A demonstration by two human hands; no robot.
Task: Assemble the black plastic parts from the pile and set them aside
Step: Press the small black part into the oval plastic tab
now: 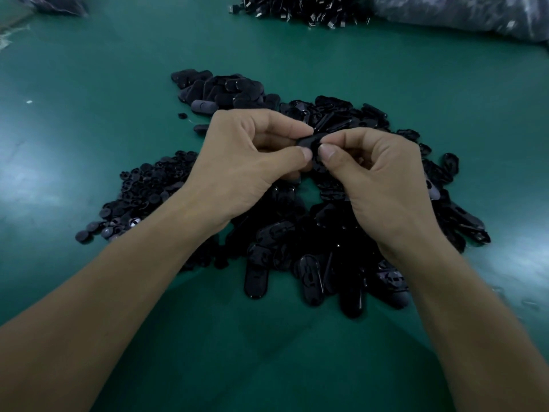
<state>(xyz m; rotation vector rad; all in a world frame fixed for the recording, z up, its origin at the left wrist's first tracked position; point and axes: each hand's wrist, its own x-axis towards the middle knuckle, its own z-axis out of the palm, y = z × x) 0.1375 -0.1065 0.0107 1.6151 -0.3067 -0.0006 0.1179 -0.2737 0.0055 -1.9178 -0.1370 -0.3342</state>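
A small black plastic part (pixel 312 141) is held above the middle of the table. My left hand (pixel 246 162) pinches its left end between thumb and forefinger. My right hand (pixel 374 171) pinches its right end the same way, thumbs nearly touching. Beneath both hands lies a big pile of black oval plastic parts (pixel 312 257). Small round black pieces (pixel 139 197) form a heap at the left under my left wrist. Behind my left hand sits a group of black oval parts (pixel 219 90). How the held part is made up is hidden by my fingers.
The green table (pixel 89 99) stretches to all sides. At the far edge lies another heap of black parts with metal bits (pixel 300 8). A clear plastic bag (pixel 463 13) sits at the far right, another bag (pixel 59 4) at the far left.
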